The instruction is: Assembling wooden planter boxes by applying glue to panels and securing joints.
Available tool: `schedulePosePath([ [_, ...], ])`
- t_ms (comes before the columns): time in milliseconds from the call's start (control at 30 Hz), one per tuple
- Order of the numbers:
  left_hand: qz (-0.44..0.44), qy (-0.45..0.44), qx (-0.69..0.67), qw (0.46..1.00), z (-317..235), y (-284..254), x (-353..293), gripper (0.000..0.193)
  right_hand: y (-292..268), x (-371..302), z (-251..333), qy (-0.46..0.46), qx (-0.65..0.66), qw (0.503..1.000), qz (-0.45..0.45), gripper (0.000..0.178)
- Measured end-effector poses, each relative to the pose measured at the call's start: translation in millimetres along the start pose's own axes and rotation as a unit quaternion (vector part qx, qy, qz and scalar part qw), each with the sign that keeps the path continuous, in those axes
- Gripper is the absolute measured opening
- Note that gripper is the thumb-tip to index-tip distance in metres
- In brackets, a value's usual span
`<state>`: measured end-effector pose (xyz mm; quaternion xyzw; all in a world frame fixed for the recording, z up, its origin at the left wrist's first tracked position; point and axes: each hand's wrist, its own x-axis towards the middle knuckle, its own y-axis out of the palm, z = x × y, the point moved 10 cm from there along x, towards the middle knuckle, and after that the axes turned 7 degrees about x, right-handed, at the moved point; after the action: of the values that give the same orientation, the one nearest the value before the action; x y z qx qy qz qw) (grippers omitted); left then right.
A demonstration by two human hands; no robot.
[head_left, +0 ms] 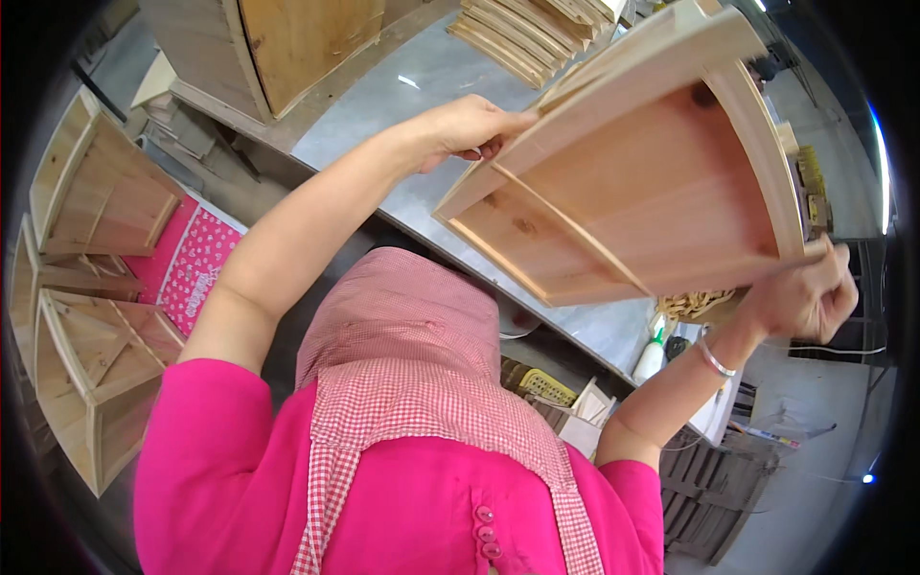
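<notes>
Tilted up over the table, a shallow pale wooden box [661, 187] shows me its reddish panel, raised rim and a thin wooden strip [573, 228] running across it. My left hand [479, 129] is closed on the rim at its left side, close to one end of the strip. At the lower right corner, my right hand [805, 292] has its fingers curled and pinches the rim's end. A bracelet [715, 356] circles my right wrist.
A grey-topped table [369, 120] lies beneath the box. Stacked wooden pieces [537, 36] and a wooden cabinet [311, 43] stand at the far side. A white glue bottle with a green tip [652, 355] is at right. More wooden boxes [105, 192] stand at left.
</notes>
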<state>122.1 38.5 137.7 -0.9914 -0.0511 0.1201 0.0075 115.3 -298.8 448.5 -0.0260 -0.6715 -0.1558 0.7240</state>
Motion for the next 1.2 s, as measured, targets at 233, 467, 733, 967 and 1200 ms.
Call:
schedulePosePath([
  [233, -0.138, 0.113, 0.211, 0.961, -57.4, -12.5, -42.1, 0.025, 7.1, 3.6, -19.3, -0.008, 0.141, 0.988, 0.06, 0.023],
  [467, -0.239, 0.229, 0.096, 0.939, -103.1, -40.3, -55.0, 0.023, 5.0, 4.3, -0.4, -0.018, 0.006, 0.998, 0.066, 0.024],
  [733, -0.344, 0.63, 0.229, 0.658, -266.6, 18.4, -171.6, 0.03, -3.4, -1.6, -5.7, 0.045, 0.085, 0.993, 0.072, 0.016],
  [967, -0.307, 0.64, 0.228, 0.666, -278.7, 18.9, -165.0, 0.021, 3.4, -15.1, -29.0, 0.085, 0.145, 0.984, 0.064, 0.018],
  [1200, -0.33, 0.662, 0.217, 0.637, -281.6, 14.5, -161.1, 0.009, 1.7, -13.4, -31.7, 0.108, 0.082, 0.986, 0.096, 0.015],
])
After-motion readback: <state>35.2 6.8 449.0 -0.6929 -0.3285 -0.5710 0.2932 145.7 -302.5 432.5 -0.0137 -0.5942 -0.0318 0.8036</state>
